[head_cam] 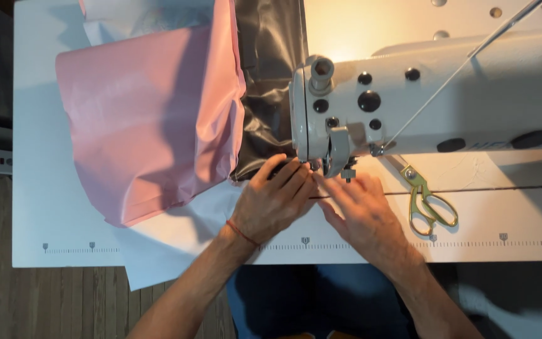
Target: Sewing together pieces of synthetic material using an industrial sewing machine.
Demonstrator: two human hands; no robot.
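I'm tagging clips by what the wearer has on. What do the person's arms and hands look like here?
Both forearms are bare, with no sleeves in view. The left hand has a thin red string bracelet around the wrist. The right hand wears nothing: no gloves, rings or watch visible.

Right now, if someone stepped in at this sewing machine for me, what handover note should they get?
Left hand: flat on the white fabric, fingertips at the presser foot, holding nothing.
Right hand: flat beside it, fingers pointing at the foot, also pressing fabric down.
Sewing machine: head sits over both hands; the needle itself is too small to make out.
Pink fabric and dark fabric are piled behind and left of the machine head.
Gold-handled scissors lie on the table, right of the right hand, untouched.
Stitched length cannot be told; fabric is positioned at the foot.
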